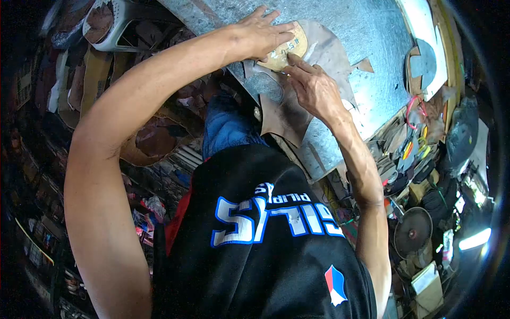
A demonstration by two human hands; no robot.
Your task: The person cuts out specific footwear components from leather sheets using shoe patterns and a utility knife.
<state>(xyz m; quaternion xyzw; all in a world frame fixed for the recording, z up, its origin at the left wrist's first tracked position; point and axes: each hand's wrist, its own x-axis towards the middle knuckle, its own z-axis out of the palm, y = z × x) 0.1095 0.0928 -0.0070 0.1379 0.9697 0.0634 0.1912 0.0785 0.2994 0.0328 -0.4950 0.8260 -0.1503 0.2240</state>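
Observation:
A tan pattern piece (300,41) with handwritten marks lies on a brownish-grey sheet (328,50) that looks like leather. My left hand (260,36) presses down on the pattern piece, its fingers spread. At the near edge of the piece is my right hand (314,87), fingers curled and index finger pointing down at it. Whatever the right fingers grip is hidden. The sheet has a cut-out curve and hangs over the table's near edge as a ragged flap (281,114). Beneath it all is a worn metal-topped table (380,74).
A small brown scrap (365,65) sits right of the sheet. Grey and brown cut pieces (422,64) rest at the table's right side. Beyond that edge are scissors with yellow handles (423,139), a round fan-like object (413,233) and clutter. A white plastic chair (125,24) stands at upper left.

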